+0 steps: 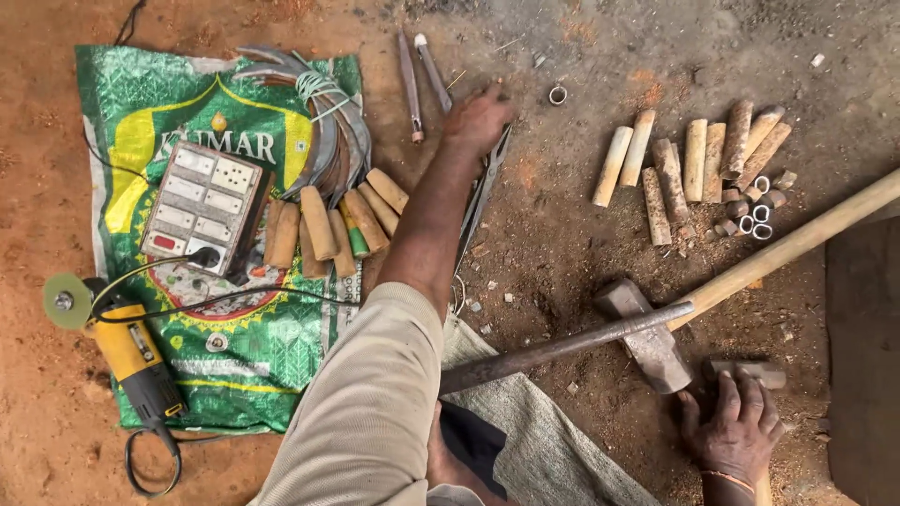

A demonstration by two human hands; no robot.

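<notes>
Left hand [478, 117] down on the tongs [485, 192]; right hand [736, 426] spread by the sledgehammer [647, 342].

Left fingers curl together over the tongs' top end, grip unclear. Tongs lie on bare dirt just off the green sack's [141, 94] right edge, long axis near-vertical in view, tips toward the person. Finished sickles [323, 141] stacked on sack; bare wooden handles [689, 159] and metal rings [755, 215] lie unfitted, right. Work looks partway.

Flat on the dirt floor [581, 234] at left lies a green printed sack [272, 361] with a yellow arched emblem and red trim, a white switchboard [202, 206] resting on it.
</notes>
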